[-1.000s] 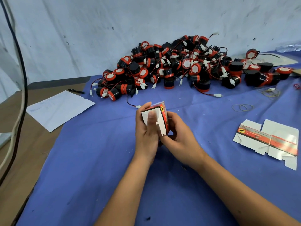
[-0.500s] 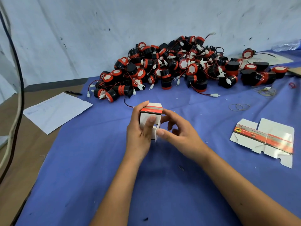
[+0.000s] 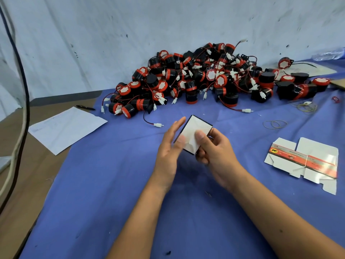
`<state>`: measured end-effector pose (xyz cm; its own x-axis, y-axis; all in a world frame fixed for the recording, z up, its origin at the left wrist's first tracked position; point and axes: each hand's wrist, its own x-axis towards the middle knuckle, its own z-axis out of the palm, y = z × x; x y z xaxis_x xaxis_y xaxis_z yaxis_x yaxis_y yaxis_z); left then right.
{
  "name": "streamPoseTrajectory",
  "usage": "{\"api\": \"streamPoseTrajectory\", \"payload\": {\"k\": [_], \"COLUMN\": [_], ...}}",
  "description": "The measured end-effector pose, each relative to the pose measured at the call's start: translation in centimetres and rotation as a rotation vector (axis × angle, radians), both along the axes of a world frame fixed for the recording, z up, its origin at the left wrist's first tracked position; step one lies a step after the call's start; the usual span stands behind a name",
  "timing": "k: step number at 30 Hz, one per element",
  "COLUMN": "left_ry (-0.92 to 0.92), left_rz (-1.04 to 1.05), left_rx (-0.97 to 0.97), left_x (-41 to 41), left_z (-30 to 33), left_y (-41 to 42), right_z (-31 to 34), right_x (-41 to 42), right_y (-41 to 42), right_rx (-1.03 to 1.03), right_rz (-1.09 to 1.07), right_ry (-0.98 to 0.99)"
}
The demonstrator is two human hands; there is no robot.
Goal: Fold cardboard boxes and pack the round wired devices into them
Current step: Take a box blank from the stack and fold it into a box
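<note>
Cables [image 3: 18, 101]: dark and pale, hanging at far left over brown tabletop [image 3: 22, 180].
Paper sheet [image 3: 67, 128]: white, flat, straddling the edge of the blue cloth [image 3: 115, 184]; black pen [image 3: 85, 107] just behind it.
Left hand [image 3: 169, 148]: fingers straight and relaxed, flat against the left side of the box; fingertips blurred.
Folded box [image 3: 195, 132]: white face toward camera, held above the cloth between both hands.
Right hand [image 3: 214, 154]: gripping the box, thumb pressed on its white face, fingers curled behind.
Round wired devices [image 3: 196, 79]: black-and-red heap against the wall, well behind the hands.
Rubber bands [image 3: 275, 124]: loose on cloth, right.
Flat unfolded box [image 3: 306, 161]: white with red stripe, far right.
</note>
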<state>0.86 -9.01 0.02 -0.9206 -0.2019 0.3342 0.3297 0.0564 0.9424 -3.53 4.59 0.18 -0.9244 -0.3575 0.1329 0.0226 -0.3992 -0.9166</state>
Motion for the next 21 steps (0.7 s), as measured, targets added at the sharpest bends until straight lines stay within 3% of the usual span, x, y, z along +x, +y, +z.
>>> {"api": "streamPoseTrajectory", "payload": {"k": [6, 12, 18, 21], "left_ry": [0.072, 0.065, -0.032, -0.007], "left_rz": [0.082, 0.058, 0.117, 0.123], "left_rx": [-0.004, -0.081, 0.214, 0.176], "left_x": [-0.19, 0.06, -0.31, -0.14], "left_z": [-0.32, -0.22, -0.01, 0.08], "left_y": [1.01, 1.08, 0.84, 0.77], "right_z": [-0.03, 0.06, 0.02, -0.04], "right_x": [0.15, 0.60, 0.66, 0.76], "right_y": [0.20, -0.28, -0.33, -0.45], "right_rx": [-0.040, -0.018, 0.006, 0.004], "right_rz": [0.106, 0.035, 0.079, 0.083], "right_ry": [-0.026, -0.048, 0.034, 0.015]}}
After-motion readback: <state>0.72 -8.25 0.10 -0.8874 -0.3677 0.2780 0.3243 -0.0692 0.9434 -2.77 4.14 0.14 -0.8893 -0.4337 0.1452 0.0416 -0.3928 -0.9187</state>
